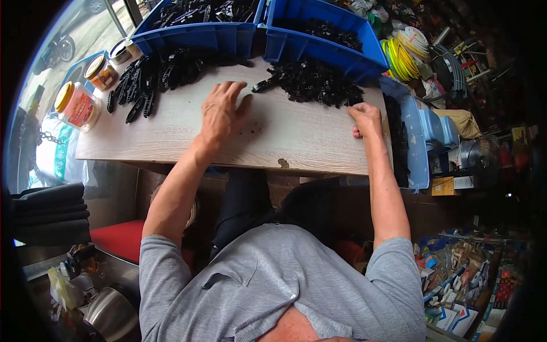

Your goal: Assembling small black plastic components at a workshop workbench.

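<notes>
My left hand (223,114) hovers over the pale wooden table (171,134), its fingers bent and apart with nothing in them. Just right of its fingertips lies one black plastic piece (263,85), at the edge of a heap of small black plastic parts (316,82). At the right end of that heap my right hand (367,119) is closed, thumb and fingers pinched together. Whatever it may hold is hidden or too small to name. Longer black plastic strips (151,80) are piled on the table beyond and left of my left hand.
Two blue bins (196,39) (325,50) of black parts stand along the table's far edge. Jars with yellow lids (77,105) line the left corner. Beyond the right edge is a lighter blue bin (419,151). A coil of yellow hose (399,60) lies farther right.
</notes>
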`<state>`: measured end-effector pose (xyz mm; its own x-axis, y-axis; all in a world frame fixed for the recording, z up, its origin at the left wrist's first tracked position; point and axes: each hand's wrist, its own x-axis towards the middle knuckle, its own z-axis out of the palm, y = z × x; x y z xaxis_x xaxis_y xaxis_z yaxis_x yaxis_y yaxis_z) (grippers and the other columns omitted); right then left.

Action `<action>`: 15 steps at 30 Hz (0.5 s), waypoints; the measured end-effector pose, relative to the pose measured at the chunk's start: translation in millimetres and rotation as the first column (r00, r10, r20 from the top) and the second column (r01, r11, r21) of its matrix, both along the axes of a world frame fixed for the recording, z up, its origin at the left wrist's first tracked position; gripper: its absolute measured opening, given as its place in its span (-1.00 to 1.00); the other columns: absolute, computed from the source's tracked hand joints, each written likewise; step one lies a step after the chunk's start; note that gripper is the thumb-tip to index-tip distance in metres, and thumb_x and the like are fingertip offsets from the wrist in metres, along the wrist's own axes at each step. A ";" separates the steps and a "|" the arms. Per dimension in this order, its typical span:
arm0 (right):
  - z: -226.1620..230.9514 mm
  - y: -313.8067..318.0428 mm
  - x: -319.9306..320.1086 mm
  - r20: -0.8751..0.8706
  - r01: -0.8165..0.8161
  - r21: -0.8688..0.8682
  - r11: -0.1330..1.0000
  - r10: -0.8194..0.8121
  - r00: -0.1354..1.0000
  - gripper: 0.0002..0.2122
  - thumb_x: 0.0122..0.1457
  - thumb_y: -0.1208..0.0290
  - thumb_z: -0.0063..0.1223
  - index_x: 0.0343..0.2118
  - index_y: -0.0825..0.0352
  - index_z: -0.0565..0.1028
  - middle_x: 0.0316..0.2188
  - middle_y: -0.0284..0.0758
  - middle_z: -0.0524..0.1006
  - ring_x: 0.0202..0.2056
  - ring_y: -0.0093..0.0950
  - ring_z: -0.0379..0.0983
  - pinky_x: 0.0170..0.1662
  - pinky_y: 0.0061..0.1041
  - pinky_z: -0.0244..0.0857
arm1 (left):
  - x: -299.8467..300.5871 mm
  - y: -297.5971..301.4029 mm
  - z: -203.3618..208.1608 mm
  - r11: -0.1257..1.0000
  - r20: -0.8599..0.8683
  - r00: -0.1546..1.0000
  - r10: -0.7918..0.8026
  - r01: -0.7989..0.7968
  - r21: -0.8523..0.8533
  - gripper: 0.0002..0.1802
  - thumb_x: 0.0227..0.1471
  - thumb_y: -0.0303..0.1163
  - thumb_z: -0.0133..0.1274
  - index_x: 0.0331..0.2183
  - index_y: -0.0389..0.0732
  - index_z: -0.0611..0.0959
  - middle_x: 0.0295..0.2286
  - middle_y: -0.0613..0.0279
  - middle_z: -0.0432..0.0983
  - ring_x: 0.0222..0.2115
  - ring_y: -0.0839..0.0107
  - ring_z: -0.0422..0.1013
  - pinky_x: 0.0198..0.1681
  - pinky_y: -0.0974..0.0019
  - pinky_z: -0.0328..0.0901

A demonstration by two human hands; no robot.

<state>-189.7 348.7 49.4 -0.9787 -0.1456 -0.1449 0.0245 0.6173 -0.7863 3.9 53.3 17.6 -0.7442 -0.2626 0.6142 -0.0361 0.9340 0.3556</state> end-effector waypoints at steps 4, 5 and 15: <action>-3.0 6.1 -0.5 0.030 -0.015 -0.045 0.999 0.017 0.999 -0.78 0.08 0.35 0.21 -0.33 0.41 0.54 -0.65 -0.33 0.46 -0.78 -0.57 0.31 -0.75 -0.55 0.25 | -30.9 24.1 6.3 0.995 -0.025 1.000 0.018 -0.015 0.101 -0.61 -0.02 -0.27 0.19 -0.12 -0.17 0.61 -0.25 0.12 0.53 -0.16 0.09 0.39 -0.09 0.12 0.31; -1.3 4.0 3.0 0.028 -0.025 -0.044 0.999 0.026 0.999 -0.78 0.08 0.35 0.21 -0.33 0.41 0.54 -0.65 -0.33 0.46 -0.78 -0.57 0.31 -0.75 -0.55 0.25 | -38.7 23.0 4.8 0.997 0.046 0.998 0.038 -0.041 0.060 -0.62 -0.05 -0.30 0.20 -0.13 -0.17 0.61 -0.26 0.12 0.53 -0.19 0.08 0.39 -0.11 0.13 0.31; 3.5 8.5 29.0 0.123 -0.009 -0.094 0.996 0.021 0.992 -0.81 0.14 0.32 0.17 -0.34 0.34 0.50 -0.72 -0.39 0.37 -0.79 -0.61 0.28 -0.74 -0.56 0.26 | -16.9 41.0 5.0 0.980 -0.160 0.981 0.114 -0.085 0.180 -0.72 -0.09 -0.43 0.22 -0.24 -0.19 0.62 -0.32 0.09 0.54 -0.25 0.08 0.43 -0.17 0.15 0.34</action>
